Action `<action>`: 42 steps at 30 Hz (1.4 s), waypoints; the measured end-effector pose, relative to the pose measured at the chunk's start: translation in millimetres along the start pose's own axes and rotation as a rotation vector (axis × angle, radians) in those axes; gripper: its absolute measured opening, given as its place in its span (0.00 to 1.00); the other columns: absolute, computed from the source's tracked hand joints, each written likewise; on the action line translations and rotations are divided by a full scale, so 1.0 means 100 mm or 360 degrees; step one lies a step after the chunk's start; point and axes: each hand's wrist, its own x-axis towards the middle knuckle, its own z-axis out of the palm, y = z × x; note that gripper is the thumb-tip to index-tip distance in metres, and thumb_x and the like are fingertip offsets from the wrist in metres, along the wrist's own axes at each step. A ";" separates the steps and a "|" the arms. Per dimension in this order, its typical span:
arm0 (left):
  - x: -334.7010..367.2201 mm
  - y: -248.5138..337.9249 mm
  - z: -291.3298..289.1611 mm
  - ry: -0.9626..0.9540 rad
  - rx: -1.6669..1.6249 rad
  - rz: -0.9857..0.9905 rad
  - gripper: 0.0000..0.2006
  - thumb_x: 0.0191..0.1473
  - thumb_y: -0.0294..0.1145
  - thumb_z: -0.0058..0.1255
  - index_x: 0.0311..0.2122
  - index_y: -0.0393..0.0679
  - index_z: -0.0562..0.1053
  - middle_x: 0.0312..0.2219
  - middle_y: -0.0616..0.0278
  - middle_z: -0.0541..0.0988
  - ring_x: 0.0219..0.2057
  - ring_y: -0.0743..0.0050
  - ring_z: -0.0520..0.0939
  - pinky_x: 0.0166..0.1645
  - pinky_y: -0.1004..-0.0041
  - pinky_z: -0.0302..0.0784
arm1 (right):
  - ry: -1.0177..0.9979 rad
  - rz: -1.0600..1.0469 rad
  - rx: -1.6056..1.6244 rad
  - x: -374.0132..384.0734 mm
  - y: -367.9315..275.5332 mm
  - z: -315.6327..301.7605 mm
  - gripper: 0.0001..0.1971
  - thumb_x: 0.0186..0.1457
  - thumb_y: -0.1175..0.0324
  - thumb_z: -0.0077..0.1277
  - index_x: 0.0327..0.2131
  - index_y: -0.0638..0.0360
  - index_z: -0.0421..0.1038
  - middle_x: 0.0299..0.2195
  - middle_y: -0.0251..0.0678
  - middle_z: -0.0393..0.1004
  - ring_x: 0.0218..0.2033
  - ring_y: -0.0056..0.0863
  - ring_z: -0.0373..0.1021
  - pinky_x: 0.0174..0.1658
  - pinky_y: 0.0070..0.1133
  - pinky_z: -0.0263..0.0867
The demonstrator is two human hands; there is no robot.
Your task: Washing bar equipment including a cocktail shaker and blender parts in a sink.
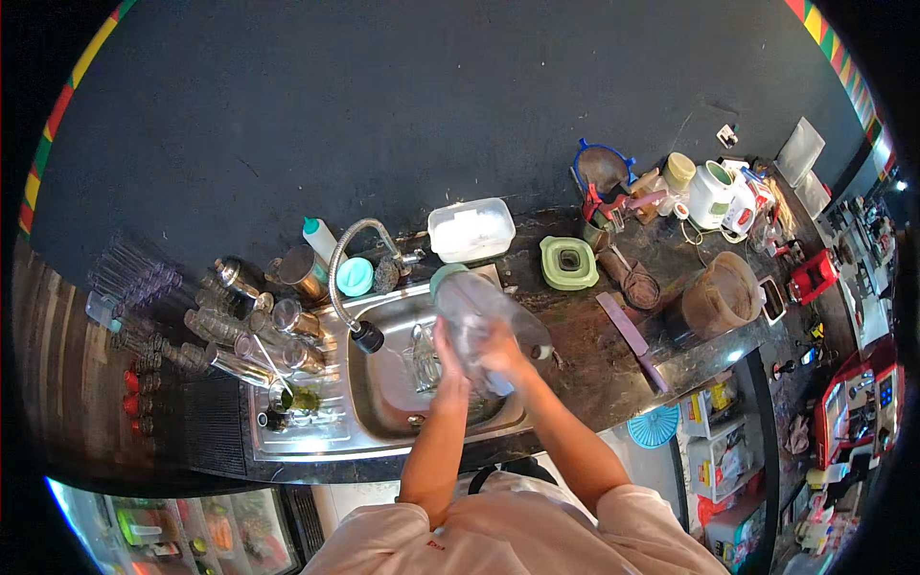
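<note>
Above the right side of the metal sink, I hold a large clear jar, tilted and blurred by motion. A pale green rim shows at its far end. My left hand grips its near left side. My right hand is pressed against its near right side, the fingers smeared. Below my left hand, a clear, shiny item lies in the basin; its kind cannot be made out. A flexible tap hose arches over the sink, its black spray head hanging left of the jar.
Metal shakers and cups crowd the drainboard at left. Behind the sink stand a turquoise-lidded tub and a white plastic container. On the right counter are a green square container, a purple-handled knife and a large brown-stained tub.
</note>
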 end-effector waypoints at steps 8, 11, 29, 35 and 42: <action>-0.17 0.24 0.22 -0.0100 0.0008 -0.0040 0.33 0.44 0.57 0.43 0.49 0.40 0.60 0.42 0.55 0.68 0.41 0.60 0.71 0.47 0.63 0.67 | -0.0199 0.0515 0.1116 -0.22 -0.25 -0.08 0.15 0.38 0.86 0.40 0.33 0.66 0.68 0.34 0.36 0.69 0.36 0.23 0.65 0.37 0.21 0.64; -0.09 0.15 0.02 -0.0202 -0.0194 -0.0043 0.31 0.45 0.55 0.43 0.48 0.40 0.61 0.41 0.55 0.69 0.40 0.62 0.72 0.46 0.64 0.68 | 0.0009 0.0515 0.1578 -0.26 -0.30 -0.05 0.14 0.37 0.85 0.41 0.32 0.66 0.69 0.30 0.34 0.70 0.34 0.21 0.66 0.38 0.19 0.63; 0.12 0.18 -0.38 -0.0250 0.0055 -0.0104 0.29 0.47 0.60 0.37 0.41 0.43 0.68 0.31 0.60 0.74 0.28 0.68 0.76 0.33 0.70 0.72 | -0.0177 0.0072 0.1523 -0.25 -0.32 0.08 0.11 0.44 0.78 0.42 0.34 0.61 0.69 0.30 0.30 0.68 0.31 0.21 0.65 0.32 0.18 0.63; 0.25 0.11 -0.39 -0.0142 -0.0115 -0.0317 0.28 0.45 0.56 0.39 0.40 0.39 0.68 0.28 0.56 0.74 0.30 0.65 0.76 0.35 0.68 0.73 | -0.0195 0.0199 0.1126 0.03 -0.20 0.19 0.12 0.38 0.79 0.45 0.32 0.63 0.69 0.30 0.32 0.70 0.27 0.20 0.66 0.28 0.16 0.62; 0.07 0.18 -0.33 -0.0625 -0.0163 -0.0332 0.31 0.47 0.58 0.36 0.48 0.42 0.62 0.44 0.53 0.68 0.44 0.56 0.70 0.50 0.59 0.63 | -0.0264 0.0598 0.0377 0.01 0.28 0.19 0.16 0.42 0.73 0.44 0.39 0.63 0.68 0.38 0.38 0.70 0.40 0.25 0.65 0.44 0.19 0.59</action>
